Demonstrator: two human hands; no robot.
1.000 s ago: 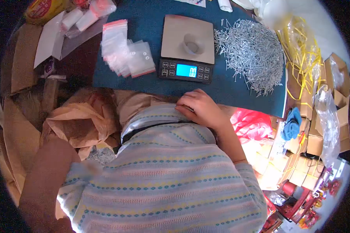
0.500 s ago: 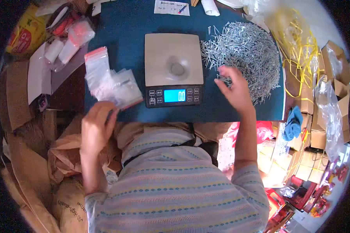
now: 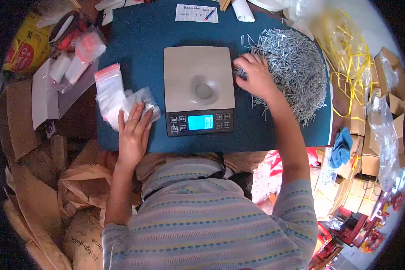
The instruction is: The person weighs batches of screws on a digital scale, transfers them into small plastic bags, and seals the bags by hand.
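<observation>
My left hand (image 3: 134,134) lies with its fingers spread on a fanned stack of clear zip bags (image 3: 111,92) at the left of the mat. At the left edge of a large heap of screws (image 3: 292,67), my right hand (image 3: 256,76) has its fingers curled down over some of them; what lies under the fingertips is mostly hidden. Between my hands stands a scale (image 3: 199,67) with its display lit at 0.0. A small translucent cup (image 3: 204,91) sits on its plate.
A paper slip with a pen (image 3: 196,14) lies at the mat's far edge. Packaged rolls (image 3: 76,63) are in a carton at the left. Yellow strapping (image 3: 346,67) and open cartons are at the right. A brown paper sack (image 3: 83,184) stands below the table's left side.
My left hand has come up from beside the sack onto the bags. My right hand has moved from my lap to the left edge of the screw heap. The camera view has shifted.
</observation>
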